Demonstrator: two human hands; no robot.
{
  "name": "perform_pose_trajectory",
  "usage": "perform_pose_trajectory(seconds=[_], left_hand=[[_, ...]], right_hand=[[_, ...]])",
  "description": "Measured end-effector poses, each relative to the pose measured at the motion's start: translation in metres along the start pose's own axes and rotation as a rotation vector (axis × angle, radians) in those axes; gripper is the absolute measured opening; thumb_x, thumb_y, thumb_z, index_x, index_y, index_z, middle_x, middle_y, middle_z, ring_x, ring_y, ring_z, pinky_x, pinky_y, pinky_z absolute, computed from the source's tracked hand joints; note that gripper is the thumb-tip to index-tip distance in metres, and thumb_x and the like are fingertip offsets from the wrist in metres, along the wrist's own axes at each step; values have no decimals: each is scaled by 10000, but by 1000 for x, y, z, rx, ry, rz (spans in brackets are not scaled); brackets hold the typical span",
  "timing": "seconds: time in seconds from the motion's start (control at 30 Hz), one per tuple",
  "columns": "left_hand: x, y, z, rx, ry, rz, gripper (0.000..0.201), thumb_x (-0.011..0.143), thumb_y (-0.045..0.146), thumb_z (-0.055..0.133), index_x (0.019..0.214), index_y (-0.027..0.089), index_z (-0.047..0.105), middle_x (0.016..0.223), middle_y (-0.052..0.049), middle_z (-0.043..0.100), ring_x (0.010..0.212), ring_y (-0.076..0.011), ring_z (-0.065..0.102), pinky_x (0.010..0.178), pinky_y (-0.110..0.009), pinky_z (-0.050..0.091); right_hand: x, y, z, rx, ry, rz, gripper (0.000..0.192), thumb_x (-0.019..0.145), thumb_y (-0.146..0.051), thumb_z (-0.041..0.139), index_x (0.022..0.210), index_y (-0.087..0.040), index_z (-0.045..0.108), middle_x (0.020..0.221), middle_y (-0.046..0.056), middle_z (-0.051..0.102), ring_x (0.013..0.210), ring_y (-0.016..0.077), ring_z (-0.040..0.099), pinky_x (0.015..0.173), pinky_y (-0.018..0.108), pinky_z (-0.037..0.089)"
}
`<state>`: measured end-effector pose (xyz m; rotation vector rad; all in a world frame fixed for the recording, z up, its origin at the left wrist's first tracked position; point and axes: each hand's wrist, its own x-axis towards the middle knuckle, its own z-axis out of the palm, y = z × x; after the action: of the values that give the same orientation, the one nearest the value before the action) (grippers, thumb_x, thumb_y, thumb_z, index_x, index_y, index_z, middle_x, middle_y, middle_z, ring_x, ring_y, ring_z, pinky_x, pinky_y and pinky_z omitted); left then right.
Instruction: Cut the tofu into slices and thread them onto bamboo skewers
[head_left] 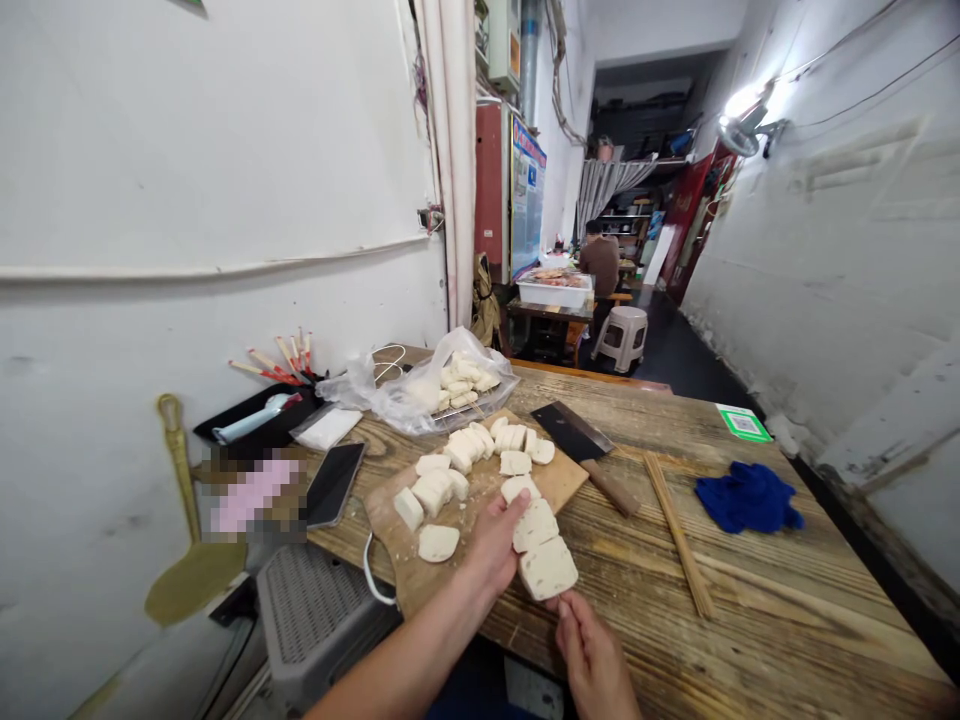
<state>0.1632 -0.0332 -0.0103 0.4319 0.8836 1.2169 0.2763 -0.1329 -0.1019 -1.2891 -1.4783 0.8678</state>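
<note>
Your left hand (495, 540) grips a row of white slices (538, 545) over the cutting board's (390, 520) near edge while your right hand (592, 655) pinches their lower end. Loosen either grip and they'll probably slide off onto the wooden table (750, 620).

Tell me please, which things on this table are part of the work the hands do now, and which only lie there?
In use:
- left hand, holding white slices
- right hand, its fingers at the lowest slice
- cutting board with cut pieces
- skewers, probably

Lying about:
- cleaver
- blue cloth
- phone
- bagged tray
- green sticker
</note>
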Motion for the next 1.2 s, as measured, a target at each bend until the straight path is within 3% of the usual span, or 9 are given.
perform_pose_trajectory(seconds=[0.17,0.4,0.53,0.73,0.9,1.2], left_hand=[[-1,1,3,-15,9,6,327,592,260,760,818,95,591,686,-52,653,562,-117,587,552,-231,472],[3,7,1,-21,38,-4,248,675,210,700,862,98,579,753,-85,667,609,-133,611,570,-244,489],[2,9,-3,-16,-16,-59,261,670,230,710,858,100,584,745,-72,659,605,-127,603,589,-249,489],[-17,-6,-5,46,-138,-128,351,636,328,733,866,109,584,730,-54,646,587,-129,591,565,-255,478],[-22,-16,-6,111,-72,-102,409,536,312,789,815,102,576,678,-50,638,528,-133,574,519,-262,465],[-17,-20,-3,104,-33,-103,433,488,333,795,786,112,572,642,-40,630,500,-144,559,477,-282,458]], right_hand=[[-2,-8,6,2,137,-34,441,885,-497,339,933,-153,611,673,62,631,551,156,571,517,209,463],[-4,-11,5,-9,66,-51,396,908,-430,320,900,-158,607,584,14,551,503,131,509,492,199,414],[-2,-9,1,-13,10,-20,385,908,-426,327,939,-145,588,612,21,563,533,135,521,526,202,434],[6,-11,0,29,78,27,414,880,-490,366,919,-155,607,639,30,581,534,139,525,501,199,435],[6,-9,3,42,46,14,387,890,-460,360,898,-156,598,664,38,586,561,142,532,522,202,434],[-1,2,0,-6,4,-1,359,910,-416,332,922,-146,570,593,1,521,504,127,484,501,197,402]])
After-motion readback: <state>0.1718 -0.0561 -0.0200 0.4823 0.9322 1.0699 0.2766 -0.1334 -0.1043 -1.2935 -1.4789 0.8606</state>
